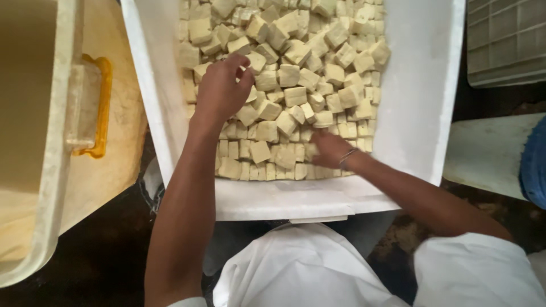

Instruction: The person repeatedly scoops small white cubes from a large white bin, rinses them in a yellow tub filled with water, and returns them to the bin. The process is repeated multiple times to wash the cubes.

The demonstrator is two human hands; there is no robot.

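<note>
My left hand [222, 91] pinches one cube [250, 94] lightly, my right hand [330, 150] lies flat and open on the bottom rows in the white tray [421, 113] — I judge soft pressure best — these crumble.

We see pale cream-yellow cubes [296, 94], plain and unpatterned, heaped in a white tray [421, 102]. On the left sits an off-white bin [54, 170], its inside a dull tan, with a bright amber-yellow handle [102, 105]. A thin silvery bangle [347, 154] rings the right wrist. Our clothing [307, 267] is plain white. At the top right corner stands a grey-white crate [503, 40] with a square grid pattern, and the floor [108, 250] is dark brown.
</note>
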